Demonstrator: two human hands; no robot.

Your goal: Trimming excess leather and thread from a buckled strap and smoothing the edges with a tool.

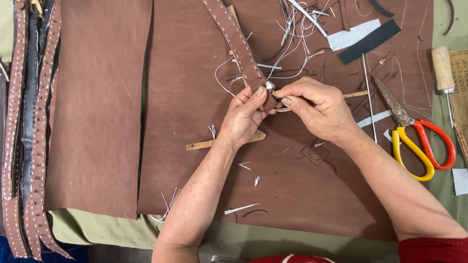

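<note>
While both forearms reach up from the lower edge of the view, a red sleeve [433,249] covers the right one near the elbow and the left is bare. Around them, short white thread ends and small offcuts lie scattered on the large brown leather sheet [292,195] that covers the work surface. Just past the left wrist a narrow wooden stick [214,142] lies flat on the leather. The left hand [246,114] is closed, its thumb and fingers pinching the lower end of a stitched brown leather strap [239,46]. The right hand [317,107] meets it there, fingers curled tight around something small and dark at the strap's tip; what it is cannot be told. From the hands the strap runs up and to the left toward the far edge. To the right lie scissors with one yellow and one red handle [421,146], a thin metal rod [369,97], and further off an awl with a wooden handle [442,68]. Beyond the hands sits a tangle of white threads [295,34], and more stitched straps [34,146] lie along the far left.
</note>
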